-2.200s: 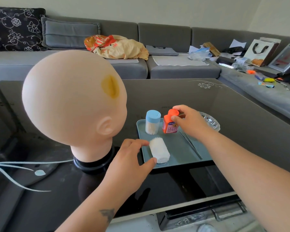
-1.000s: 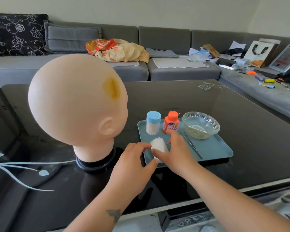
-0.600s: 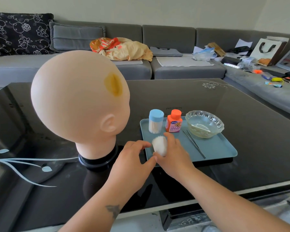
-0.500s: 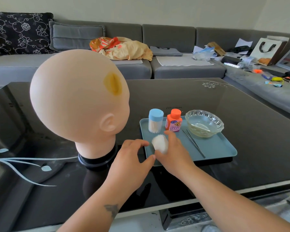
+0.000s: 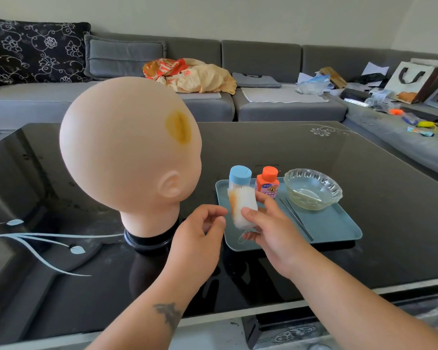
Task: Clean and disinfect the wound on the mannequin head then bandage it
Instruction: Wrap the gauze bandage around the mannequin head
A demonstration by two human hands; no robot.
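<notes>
- A grey sectional sofa [image 5: 276, 72] runs along the back wall, strewn with one orange-printed bag, papers and clutter; in front of it stands a glossy black table [image 5: 364, 198] that carries the whole job.
- On the left part of the table stands the one mannequin head [image 5: 127, 147] on its dark base, ear turned toward the camera, so the yellow-stained wound [image 5: 178, 127] on its temple faces the working side.
- The left hand [image 5: 200, 238] hovers just beside the roll with fingers loosely curled and gripping nothing, likely poised to find the loose end.
- One gauze roll [image 5: 242, 207], stained orange along its left edge, is lifted above the near corner of the tray, upright, with a thread looping below it; raised like this it can be unrolled freely.
- The right hand [image 5: 271, 223] clasps that roll between thumb and fingers.
- One teal tray [image 5: 339, 231] keeps the supplies together, close by the head: one blue-capped cotton swab jar [image 5: 239, 176], one orange-capped disinfectant bottle [image 5: 268, 183], one pair of tweezers [image 5: 296, 218] lying flat, and one glass bowl [image 5: 312, 188] with something pale inside, too unclear to identify.
- With bottle capped and wound stained, bandaging seems to be the step in hand.
</notes>
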